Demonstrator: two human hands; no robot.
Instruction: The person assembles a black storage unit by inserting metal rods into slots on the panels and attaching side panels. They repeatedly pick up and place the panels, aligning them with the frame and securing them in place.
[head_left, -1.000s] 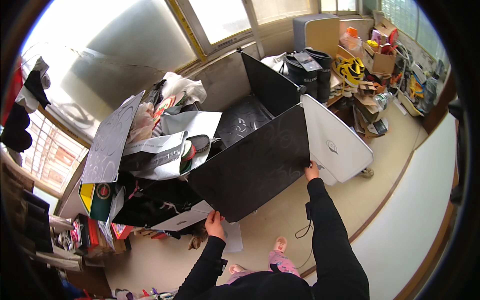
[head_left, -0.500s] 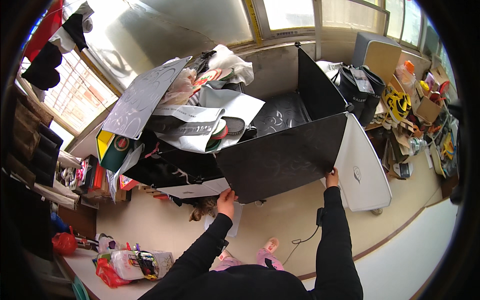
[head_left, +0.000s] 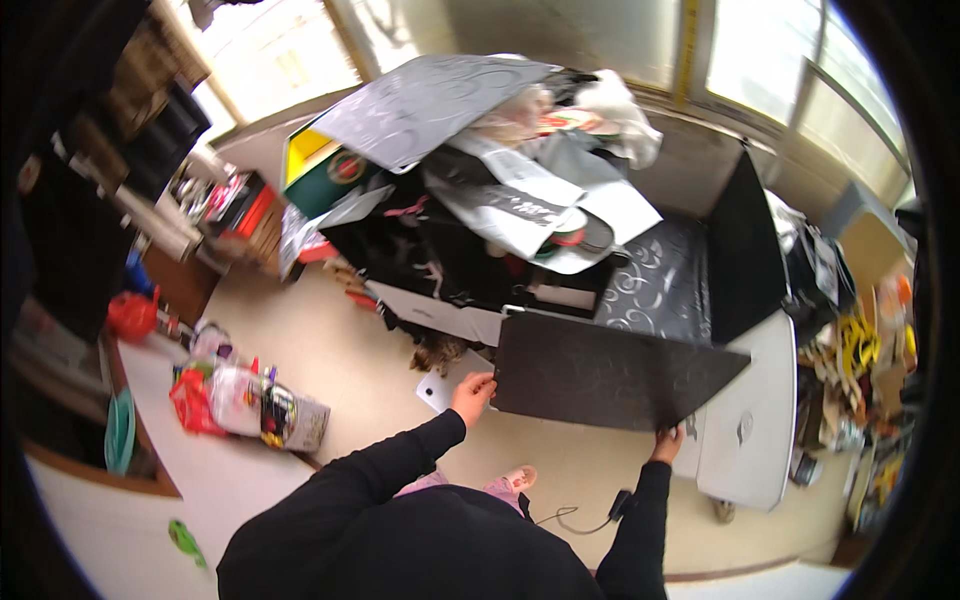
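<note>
Dark panel (head_left: pixel 610 372), long axis left to right

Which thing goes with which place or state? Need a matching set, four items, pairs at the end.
1. black panel
2. tabby cat
3. grey patterned panel
4. round-cornered white panel

A. over a green-and-yellow box
B. held by left hand and right hand
C. at the picture's right, past the held panel
D. partly showing below a narrow white panel

Pairs: 1-B; 2-D; 3-A; 4-C
</note>
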